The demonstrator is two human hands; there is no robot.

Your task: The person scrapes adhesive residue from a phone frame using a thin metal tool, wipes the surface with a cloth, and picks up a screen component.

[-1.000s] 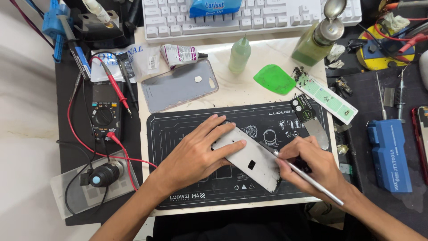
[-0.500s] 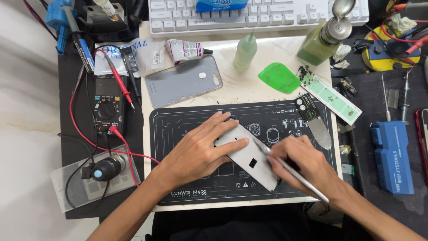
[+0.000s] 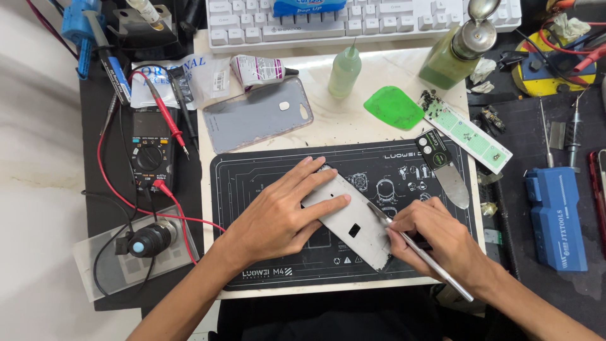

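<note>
A: Listing item one: silver phone back panel [image 3: 350, 221], lower centre of the frame, lying diagonally on the black work mat [image 3: 252, 183]. Status against the earlier frames?

B: Same place, same angle. Left hand [image 3: 278, 218] still flat on its upper end, fingers spread and pressing, not wrapped around it. Right hand [image 3: 435, 243] still closed around the thin metal tool [image 3: 420, 252], pen-fashion; the tip now sits at the panel's right edge, slightly higher along it than a second ago. The view itself has shifted a little lower.

A: Item two, surroundings above the mat?

B: Grey phone case [image 3: 259, 113], upper centre, face down on the pale tabletop [image 3: 328, 123]. Just right of it a small green bottle [image 3: 344, 71], then a green plastic pick [image 3: 392, 107]. A white keyboard [image 3: 366, 19] runs along the top edge. A larger green dispenser bottle [image 3: 454, 53] stands at upper right.

A: Left and right sides?

B: Left: a black multimeter [image 3: 150, 148] with red leads. Right: a metal spatula [image 3: 448, 177] on the mat's right end, and a blue tool block [image 3: 558, 218] well apart at the far right.

A: Anything obstructing?

B: The left hand's fingers cover part of the panel's upper end; the right hand hides its lower right edge.
</note>
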